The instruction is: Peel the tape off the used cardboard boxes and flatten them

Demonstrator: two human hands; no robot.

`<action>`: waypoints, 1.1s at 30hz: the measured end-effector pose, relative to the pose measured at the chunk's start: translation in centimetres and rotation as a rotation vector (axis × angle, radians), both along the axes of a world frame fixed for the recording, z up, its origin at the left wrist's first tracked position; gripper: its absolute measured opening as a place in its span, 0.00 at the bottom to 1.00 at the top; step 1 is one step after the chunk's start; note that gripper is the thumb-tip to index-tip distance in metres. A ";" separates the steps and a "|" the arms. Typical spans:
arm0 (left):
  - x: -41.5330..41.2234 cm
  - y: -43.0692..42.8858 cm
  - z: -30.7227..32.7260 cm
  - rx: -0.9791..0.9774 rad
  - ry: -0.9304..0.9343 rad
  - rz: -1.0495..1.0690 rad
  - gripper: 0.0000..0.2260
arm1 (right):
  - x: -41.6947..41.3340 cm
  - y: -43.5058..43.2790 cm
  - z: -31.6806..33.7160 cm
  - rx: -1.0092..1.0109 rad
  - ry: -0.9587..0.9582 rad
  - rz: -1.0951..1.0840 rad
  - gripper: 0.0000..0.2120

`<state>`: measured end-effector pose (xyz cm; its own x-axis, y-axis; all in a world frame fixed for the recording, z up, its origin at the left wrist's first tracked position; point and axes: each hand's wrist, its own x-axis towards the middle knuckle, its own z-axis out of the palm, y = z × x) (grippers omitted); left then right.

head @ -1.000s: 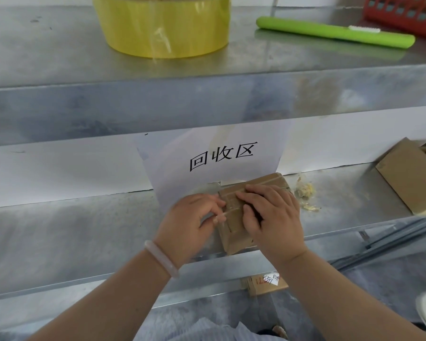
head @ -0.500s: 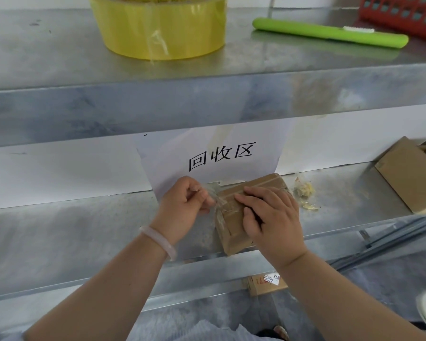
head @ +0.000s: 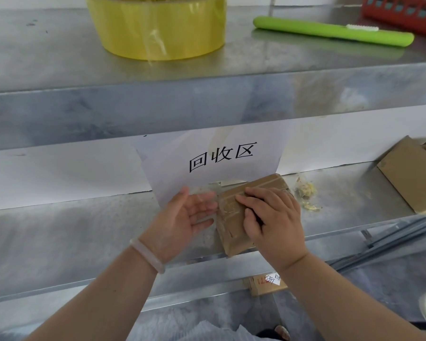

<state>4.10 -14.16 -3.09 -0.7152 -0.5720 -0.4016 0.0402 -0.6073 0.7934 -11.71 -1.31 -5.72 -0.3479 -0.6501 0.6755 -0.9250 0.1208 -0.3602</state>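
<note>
Steel racking everywhere, and the action's on the lower shelf. The person's right hand is clamped on the small cardboard box, fingers bent over its top and thumb on the near face, pinning it at the shelf's front edge. The left hand, just left of the box, has gone from pinching the tape end half a second ago to an open palm with fingers spread. The clear tape strip now stretches from the box's left edge across those fingers, seemingly just stuck there. So a good length has lifted since a second ago, when both hands were still picking at the seam. Looks like this strip is nearly off, though the box is still unflattened.

Behind the box hangs a paper sign. Just right of the box sits a wad of peeled scraps, and well right is another open carton, probably next in line. On the shelf above the box: a yellow tape roll, a green cutter and a red basket.
</note>
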 end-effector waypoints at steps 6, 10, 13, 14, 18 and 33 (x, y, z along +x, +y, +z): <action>0.5 0.3 0.4 -0.312 -0.053 -0.031 0.12 | 0.0 0.0 0.0 -0.001 0.005 0.001 0.12; 0.5 0.5 0.9 -0.656 -0.145 -0.071 0.04 | -0.1 -0.1 0.0 0.002 0.014 0.007 0.12; -0.2 0.8 1.2 -0.680 -0.151 0.090 0.05 | -0.1 -0.1 0.0 0.002 0.012 0.004 0.12; -0.3 0.7 1.3 -0.662 -0.149 0.159 0.05 | -0.1 0.0 0.0 0.001 0.011 0.003 0.12; -0.5 -0.1 0.9 -0.634 -0.147 0.335 0.03 | 0.0 0.0 0.1 0.010 0.016 -0.001 0.12; -0.1 1.0 -0.4 -1.545 -0.238 0.030 0.06 | 0.1 -0.1 0.0 0.012 0.028 -0.009 0.13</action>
